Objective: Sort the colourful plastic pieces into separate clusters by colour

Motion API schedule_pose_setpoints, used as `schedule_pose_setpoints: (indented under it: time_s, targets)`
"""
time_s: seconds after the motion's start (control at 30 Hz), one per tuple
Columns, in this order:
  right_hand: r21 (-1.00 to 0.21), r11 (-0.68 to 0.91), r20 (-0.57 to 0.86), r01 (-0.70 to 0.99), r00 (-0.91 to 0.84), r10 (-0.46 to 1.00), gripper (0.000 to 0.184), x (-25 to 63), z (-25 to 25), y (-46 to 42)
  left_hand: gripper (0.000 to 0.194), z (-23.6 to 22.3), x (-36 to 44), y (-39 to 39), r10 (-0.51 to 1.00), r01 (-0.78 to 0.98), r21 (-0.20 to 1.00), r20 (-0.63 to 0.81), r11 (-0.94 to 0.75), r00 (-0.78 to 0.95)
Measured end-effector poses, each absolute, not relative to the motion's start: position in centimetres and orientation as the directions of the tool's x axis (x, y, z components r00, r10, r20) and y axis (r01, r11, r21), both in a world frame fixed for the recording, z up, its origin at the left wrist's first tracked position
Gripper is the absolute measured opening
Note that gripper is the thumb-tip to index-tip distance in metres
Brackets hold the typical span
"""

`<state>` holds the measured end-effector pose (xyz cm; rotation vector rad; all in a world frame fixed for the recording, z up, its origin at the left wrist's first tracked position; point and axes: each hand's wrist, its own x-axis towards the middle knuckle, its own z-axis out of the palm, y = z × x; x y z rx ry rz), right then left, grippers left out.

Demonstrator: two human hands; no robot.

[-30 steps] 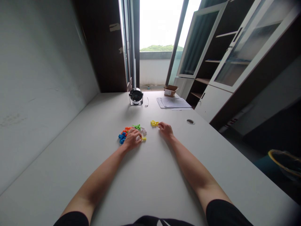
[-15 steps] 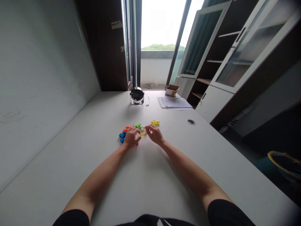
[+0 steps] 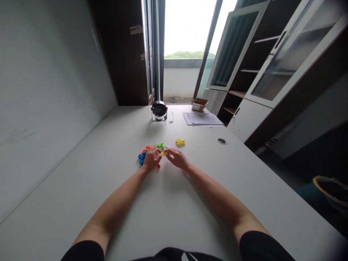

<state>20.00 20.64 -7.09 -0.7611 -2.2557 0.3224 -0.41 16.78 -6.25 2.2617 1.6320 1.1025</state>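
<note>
On the white table, my left hand (image 3: 151, 158) and my right hand (image 3: 177, 158) face each other with fingers bent. Between their fingertips is a small yellow plastic piece (image 3: 164, 153), gripped from both sides; its exact shape is too small to tell. Blue plastic pieces (image 3: 141, 157) lie against the outer side of my left hand, with orange pieces (image 3: 145, 149) just behind them. Green pieces (image 3: 160, 145) sit beyond the left fingertips. A red piece (image 3: 158, 166) lies by the left wrist. More yellow pieces (image 3: 179, 142) form a separate cluster behind my right hand.
A round black and silver device (image 3: 159, 110) stands at the table's far side, near a thin short cord (image 3: 172, 117). Papers (image 3: 203, 118) and an open cardboard box (image 3: 199, 104) are at the far right. A cable hole (image 3: 222, 141) is near the right edge; a wall borders the left.
My right hand has shifted slightly left and closed onto the yellow piece. The clear or white bit near its fingertips is now mostly hidden. My left hand has barely moved.
</note>
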Motion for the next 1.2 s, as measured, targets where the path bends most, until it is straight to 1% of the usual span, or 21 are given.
schedule_pose_setpoints:
  time_s: [0.17, 0.37, 0.47, 0.6, 0.73, 0.97, 1.1, 1.2]
  targets:
    - [-0.412, 0.803, 0.581, 0.431, -0.555, 0.596, 0.018, 19.9, -7.0, 20.6, 0.016, -6.3, -0.4, 16.9, 0.882, 0.773, 0.505, 0.449, -0.384, 0.145]
    - [-0.389, 0.807, 0.601, 0.445, -0.541, 0.588, 0.014, 19.9, -6.7, 20.3, 0.015, -6.3, -0.2, 16.8, 0.861, 0.771, 0.478, 0.477, -0.42, 0.174]
    - [-0.419, 0.793, 0.612, 0.442, -0.508, 0.606, 0.015, 19.8, -6.8, 20.2, 0.014, -6.4, -0.1, 16.8, 0.855, 0.772, 0.467, 0.485, -0.43, 0.183]
    - [-0.487, 0.764, 0.575, 0.424, -0.503, 0.645, 0.012, 19.9, -6.9, 20.2, 0.012, -6.6, -0.2, 16.8, 0.849, 0.765, 0.458, 0.484, -0.453, 0.213]
    - [-0.547, 0.737, 0.566, 0.397, -0.473, 0.675, 0.013, 19.9, -7.1, 20.3, 0.011, -6.7, -0.3, 16.9, 0.837, 0.741, 0.463, 0.49, -0.486, 0.243]
    - [-0.635, 0.712, 0.562, 0.299, -0.452, 0.692, 0.016, 19.1, -7.1, 20.1, 0.013, -6.9, -0.3, 17.0, 0.826, 0.743, 0.442, 0.498, -0.503, 0.263]
    - [-0.661, 0.701, 0.572, 0.267, -0.425, 0.702, 0.019, 18.9, -7.1, 20.2, 0.013, -6.8, -0.3, 17.0, 0.824, 0.745, 0.438, 0.502, -0.504, 0.262]
    - [-0.643, 0.71, 0.582, 0.287, -0.419, 0.697, 0.017, 19.2, -7.2, 20.5, 0.015, -6.8, -0.3, 17.0, 0.828, 0.746, 0.45, 0.508, -0.49, 0.236]
